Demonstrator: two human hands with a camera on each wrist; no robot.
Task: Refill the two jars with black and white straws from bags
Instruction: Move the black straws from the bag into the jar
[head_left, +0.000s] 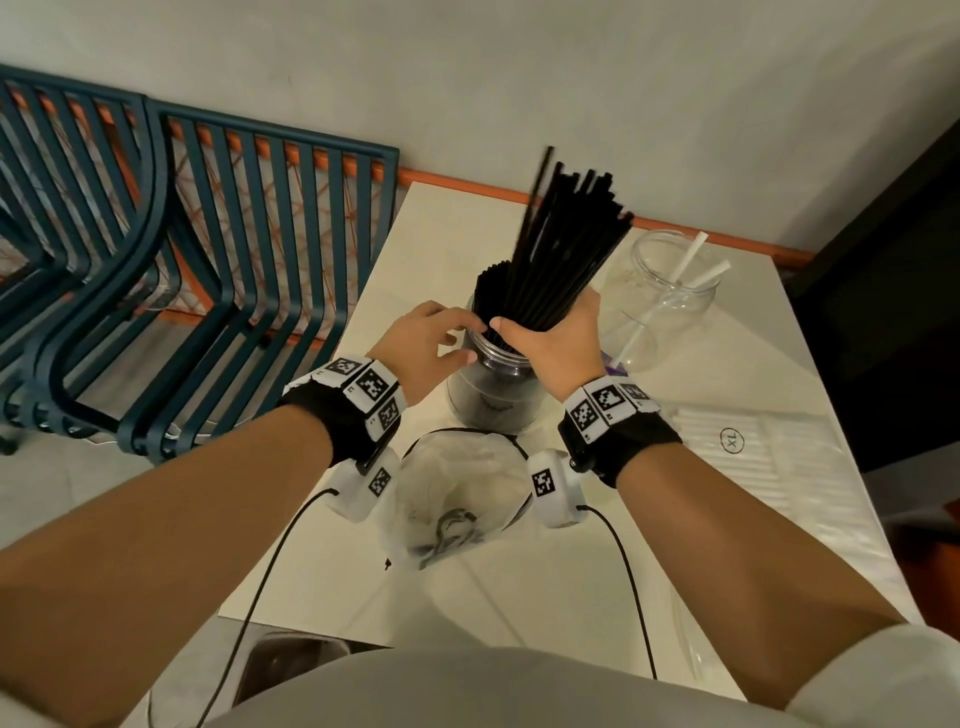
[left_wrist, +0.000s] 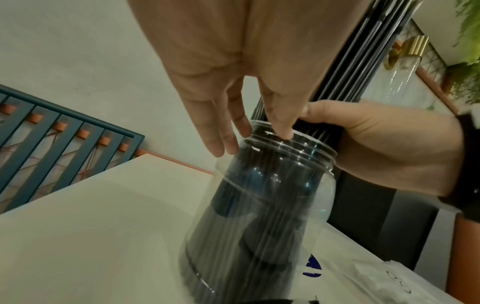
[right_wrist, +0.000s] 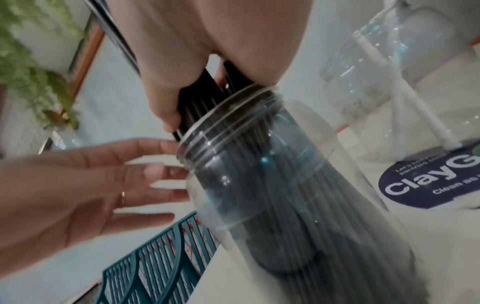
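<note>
A clear plastic jar (head_left: 491, 395) (left_wrist: 259, 205) (right_wrist: 285, 185) stands on the white table (head_left: 441, 249), holding black straws. My right hand (head_left: 545, 332) (left_wrist: 376, 148) (right_wrist: 182, 72) grips a thick bundle of black straws (head_left: 561, 244) just above the jar's mouth, their lower ends inside the jar. My left hand (head_left: 431, 338) (left_wrist: 233, 115) (right_wrist: 103, 181) has straight fingers touching the jar's rim from the left. A second clear jar (head_left: 670, 291) (right_wrist: 389, 72) at the right holds a few white straws (head_left: 691, 260).
An empty crumpled plastic bag (head_left: 457, 499) lies in front of the jar. A flat pack of white straws marked XL (head_left: 753, 467) lies at the right. Blue metal chairs (head_left: 182, 260) stand left of the table. A wall runs behind it.
</note>
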